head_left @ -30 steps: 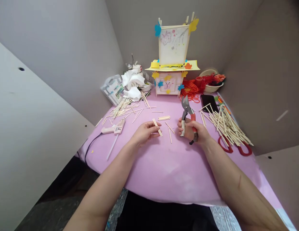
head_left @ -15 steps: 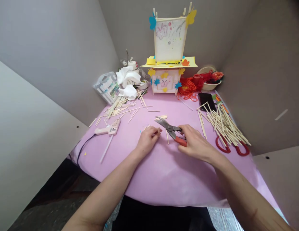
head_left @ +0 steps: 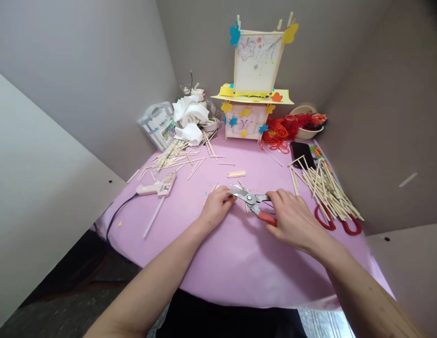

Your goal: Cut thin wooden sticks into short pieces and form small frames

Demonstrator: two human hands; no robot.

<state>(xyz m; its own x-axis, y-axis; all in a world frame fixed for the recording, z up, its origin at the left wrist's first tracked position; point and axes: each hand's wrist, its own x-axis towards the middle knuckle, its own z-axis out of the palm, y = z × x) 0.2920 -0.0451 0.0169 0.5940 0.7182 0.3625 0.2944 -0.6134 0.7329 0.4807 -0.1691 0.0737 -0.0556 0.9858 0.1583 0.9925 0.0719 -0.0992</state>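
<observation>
My right hand (head_left: 293, 215) is wrapped round the red handle of a pair of pruning shears (head_left: 251, 199), whose blades point left and are apart. The tips of the blades reach the fingers of my left hand (head_left: 217, 204), which are pinched on a short wooden stick mostly hidden by the fingers and blades. Just beyond the hands lies a small row of short cut sticks (head_left: 236, 174). Another thin stick lies partly under the shears on the pink cloth.
A glue gun (head_left: 164, 185) with its cord lies at left, near scattered sticks (head_left: 171, 159). At the back stands a paper-and-stick lantern (head_left: 257, 65). To the right are a stick pile (head_left: 325, 188), red-handled scissors (head_left: 352, 225), a phone (head_left: 302, 155) and red yarn (head_left: 276, 134).
The shears have come down and turned more level, their blades now at my left fingertips. The stick end that showed above those fingers is now hidden. The view has shifted slightly.
</observation>
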